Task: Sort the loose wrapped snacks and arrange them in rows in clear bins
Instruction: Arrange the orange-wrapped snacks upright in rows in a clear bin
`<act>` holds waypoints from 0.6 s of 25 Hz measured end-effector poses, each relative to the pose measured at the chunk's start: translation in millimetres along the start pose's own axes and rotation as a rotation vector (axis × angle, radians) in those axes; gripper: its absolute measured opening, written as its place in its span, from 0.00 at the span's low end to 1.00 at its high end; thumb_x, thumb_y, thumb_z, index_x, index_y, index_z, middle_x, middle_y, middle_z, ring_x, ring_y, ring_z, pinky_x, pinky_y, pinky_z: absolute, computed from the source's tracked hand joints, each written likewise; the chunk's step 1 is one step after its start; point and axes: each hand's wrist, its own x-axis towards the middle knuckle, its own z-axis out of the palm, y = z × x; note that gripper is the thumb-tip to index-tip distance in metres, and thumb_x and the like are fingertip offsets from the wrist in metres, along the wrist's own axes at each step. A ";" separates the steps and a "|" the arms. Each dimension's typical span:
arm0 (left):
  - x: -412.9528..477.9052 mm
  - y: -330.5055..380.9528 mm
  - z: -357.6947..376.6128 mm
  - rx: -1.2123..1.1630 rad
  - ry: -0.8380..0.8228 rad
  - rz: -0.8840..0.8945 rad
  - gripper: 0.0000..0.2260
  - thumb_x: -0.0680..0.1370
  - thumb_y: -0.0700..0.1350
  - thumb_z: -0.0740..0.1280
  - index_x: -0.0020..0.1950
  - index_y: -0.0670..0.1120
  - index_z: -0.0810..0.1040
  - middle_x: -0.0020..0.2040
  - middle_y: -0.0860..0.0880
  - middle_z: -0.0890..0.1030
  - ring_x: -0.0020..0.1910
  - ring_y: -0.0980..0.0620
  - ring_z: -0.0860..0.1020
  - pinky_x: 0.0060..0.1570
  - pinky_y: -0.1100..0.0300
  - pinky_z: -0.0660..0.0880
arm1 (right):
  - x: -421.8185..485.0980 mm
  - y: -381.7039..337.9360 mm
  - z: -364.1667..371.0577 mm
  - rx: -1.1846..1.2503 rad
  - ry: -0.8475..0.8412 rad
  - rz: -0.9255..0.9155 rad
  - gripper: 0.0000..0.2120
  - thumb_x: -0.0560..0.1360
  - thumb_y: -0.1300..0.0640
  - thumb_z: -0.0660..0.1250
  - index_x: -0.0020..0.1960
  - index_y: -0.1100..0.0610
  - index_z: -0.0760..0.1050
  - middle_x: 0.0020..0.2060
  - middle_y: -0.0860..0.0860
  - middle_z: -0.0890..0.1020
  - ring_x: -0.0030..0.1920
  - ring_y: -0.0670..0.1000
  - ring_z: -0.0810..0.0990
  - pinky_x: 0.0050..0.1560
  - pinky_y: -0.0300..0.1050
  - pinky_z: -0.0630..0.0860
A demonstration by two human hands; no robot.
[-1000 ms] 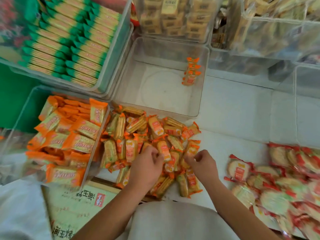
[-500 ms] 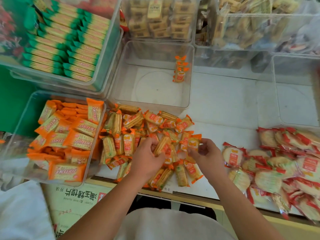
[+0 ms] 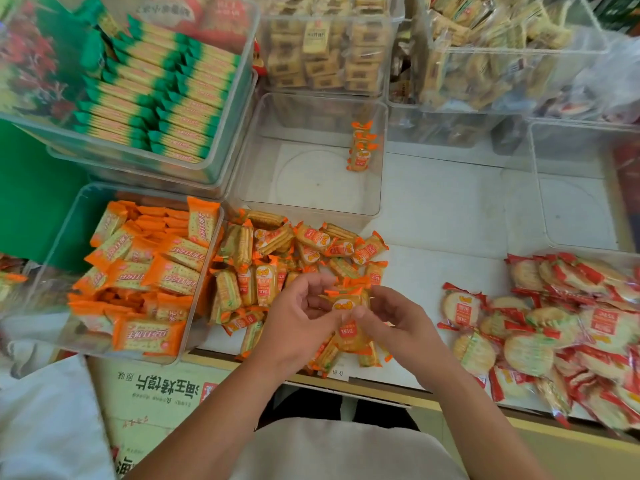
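A loose pile of small orange-wrapped biscuit packs [image 3: 294, 258] lies on the white counter in front of me. My left hand [image 3: 294, 323] and my right hand [image 3: 394, 320] are raised just above the pile's near edge, and together they hold a small bunch of these orange packs [image 3: 348, 306] between their curled fingers. Beyond the pile stands a clear bin [image 3: 311, 209] with a short row of the same packs [image 3: 362, 147] upright against its right wall.
A clear bin of larger orange packs [image 3: 145, 271] sits at the left, green-wrapped packs in a bin [image 3: 156, 95] behind it. Round red-wrapped crackers [image 3: 554, 323] are heaped at right. Another clear bin [image 3: 575, 202] stands at back right. Cardboard box [image 3: 156, 393] below the counter edge.
Both hands rose off the pile and came together, gathering orange packs between them. The view has shifted slightly upward.
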 end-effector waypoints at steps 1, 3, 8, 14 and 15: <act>-1.6 2.0 2.7 -0.003 -0.004 0.000 0.20 0.70 0.38 0.81 0.59 0.50 0.81 0.51 0.52 0.84 0.47 0.55 0.83 0.48 0.61 0.81 | -4.3 -4.3 -1.5 0.007 -0.031 -0.026 0.16 0.72 0.44 0.77 0.58 0.44 0.82 0.48 0.46 0.87 0.49 0.46 0.84 0.53 0.46 0.82; -0.1 -0.3 9.3 -0.037 -0.015 -0.011 0.18 0.74 0.36 0.77 0.60 0.49 0.80 0.53 0.51 0.85 0.50 0.53 0.84 0.51 0.60 0.82 | -7.4 -7.0 -7.1 0.009 -0.018 -0.029 0.17 0.70 0.47 0.79 0.57 0.45 0.83 0.46 0.50 0.87 0.49 0.52 0.85 0.52 0.48 0.84; 24.4 -66.0 24.7 0.345 0.099 -0.140 0.08 0.81 0.43 0.69 0.60 0.48 0.80 0.54 0.49 0.84 0.51 0.54 0.82 0.51 0.60 0.80 | -0.1 5.4 -45.0 0.053 0.141 0.086 0.13 0.73 0.52 0.79 0.56 0.49 0.83 0.45 0.52 0.87 0.50 0.59 0.85 0.52 0.56 0.85; 50.3 -99.4 63.9 0.867 0.171 -0.156 0.11 0.78 0.56 0.66 0.48 0.49 0.75 0.40 0.51 0.78 0.42 0.47 0.79 0.35 0.56 0.72 | 4.3 0.7 -75.1 -0.005 0.083 0.071 0.13 0.74 0.50 0.78 0.57 0.48 0.81 0.46 0.47 0.88 0.47 0.49 0.87 0.49 0.46 0.85; 54.1 -99.9 67.5 0.910 0.183 -0.171 0.11 0.78 0.57 0.66 0.49 0.49 0.76 0.41 0.51 0.80 0.43 0.47 0.80 0.35 0.56 0.75 | 4.2 -0.6 -78.2 -0.015 0.078 0.060 0.13 0.74 0.50 0.78 0.57 0.47 0.81 0.46 0.46 0.88 0.47 0.48 0.87 0.49 0.46 0.85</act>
